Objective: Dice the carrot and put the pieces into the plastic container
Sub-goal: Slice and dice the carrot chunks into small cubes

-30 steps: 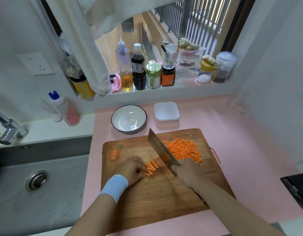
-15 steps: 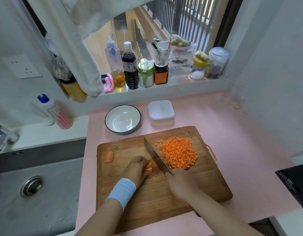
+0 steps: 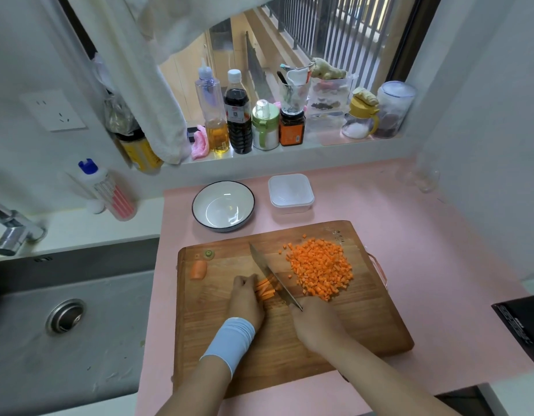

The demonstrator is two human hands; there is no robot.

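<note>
A wooden cutting board point(image 3: 289, 349) lies on the pink counter. My left hand point(image 3: 244, 298) holds a bundle of carrot sticks point(image 3: 265, 288) down on the board with curled fingers. My right hand point(image 3: 316, 325) grips the handle of a cleaver point(image 3: 270, 274), whose blade stands on edge right against the sticks' right ends. A heap of diced carrot point(image 3: 319, 271) lies to the right of the blade. A carrot end piece point(image 3: 199, 270) and a small green stem slice point(image 3: 209, 254) sit at the board's far left. The empty plastic container point(image 3: 290, 193) stands behind the board.
A white bowl with a dark rim point(image 3: 223, 205) sits left of the container. The steel sink point(image 3: 64, 319) and tap point(image 3: 10, 232) lie to the left. Bottles and jars point(image 3: 238, 115) line the windowsill. A black appliance point(image 3: 524, 325) is at the right edge.
The cleaver has gone from tilted above the sticks to edge-down against them. My left hand has gathered the sticks into a tighter bundle. The head camera shifted slightly.
</note>
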